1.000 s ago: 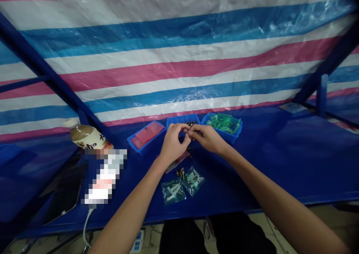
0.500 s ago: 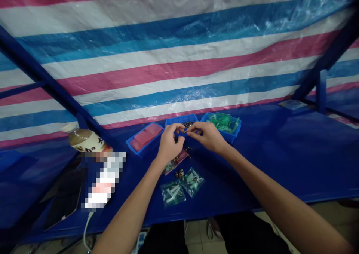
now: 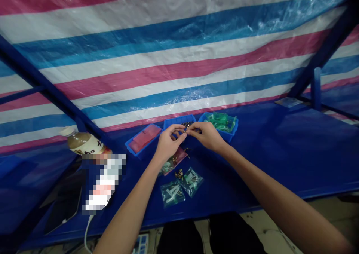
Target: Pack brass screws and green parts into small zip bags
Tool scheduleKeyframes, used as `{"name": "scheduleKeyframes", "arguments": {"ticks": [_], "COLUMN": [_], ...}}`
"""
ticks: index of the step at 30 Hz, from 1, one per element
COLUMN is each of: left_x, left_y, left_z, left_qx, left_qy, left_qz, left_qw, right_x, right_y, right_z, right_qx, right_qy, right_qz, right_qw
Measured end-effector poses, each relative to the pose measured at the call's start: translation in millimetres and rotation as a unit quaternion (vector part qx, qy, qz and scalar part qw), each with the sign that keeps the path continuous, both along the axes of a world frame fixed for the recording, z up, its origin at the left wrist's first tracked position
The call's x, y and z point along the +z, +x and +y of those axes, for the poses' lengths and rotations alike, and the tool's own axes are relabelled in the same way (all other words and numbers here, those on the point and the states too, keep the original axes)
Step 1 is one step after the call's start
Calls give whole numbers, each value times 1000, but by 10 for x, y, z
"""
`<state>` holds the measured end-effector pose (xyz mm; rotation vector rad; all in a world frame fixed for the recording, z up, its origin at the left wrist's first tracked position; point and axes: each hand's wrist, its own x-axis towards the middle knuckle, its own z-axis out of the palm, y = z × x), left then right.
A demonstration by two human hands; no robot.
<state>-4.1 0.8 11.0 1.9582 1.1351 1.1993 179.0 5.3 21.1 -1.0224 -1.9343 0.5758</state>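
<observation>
My left hand (image 3: pixel 170 138) and my right hand (image 3: pixel 204 133) meet fingertip to fingertip over the table. Both are closed in a pinch around something too small to name. Just behind them, a blue bin (image 3: pixel 179 120) holds small dark metal pieces, partly hidden by my fingers. Below the hands lies a pink bag (image 3: pixel 180 157) with small brass-coloured parts on it. Nearer to me rest a few loose brass-coloured pieces (image 3: pixel 178 173) and two clear greenish bags, a left bag (image 3: pixel 172 193) and a right bag (image 3: pixel 192 181), with white and metal parts inside.
To the left stands a blue tray (image 3: pixel 131 147) of pink bags; at the right, a blue tray (image 3: pixel 231 134) of green bags. A drink bottle (image 3: pixel 86 143), a blurred-out object with a white cable (image 3: pixel 87 231) and a dark tablet-like slab (image 3: pixel 63 205) occupy the left side.
My left thumb has moved up and in to meet the fingertips of my right hand. The view has shifted slightly; the bags and trays stay put.
</observation>
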Motion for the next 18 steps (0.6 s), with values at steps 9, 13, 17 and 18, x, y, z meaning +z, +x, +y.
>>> {"name": "scheduleKeyframes", "arguments": {"ticks": [9, 13, 17, 18], "left_x": [-43, -5, 3, 1], "left_y": [-30, -139, -225, -227], "left_z": [43, 65, 56, 48], "left_qx": [4, 143, 283, 301], "left_qy": [-9, 93, 172, 174], "left_qz": [21, 112, 257, 279], "left_qw": [1000, 979, 908, 895], "right_x": [-23, -43, -105, -131], "right_y": [-11, -12, -23, -31], "right_z": [-10, -11, -6, -3], "right_qx": [22, 6, 62, 87], "right_qy": [-22, -29, -39, -47], "right_qz": [-37, -64, -161, -182], "right_qw": [999, 998, 984, 978]}}
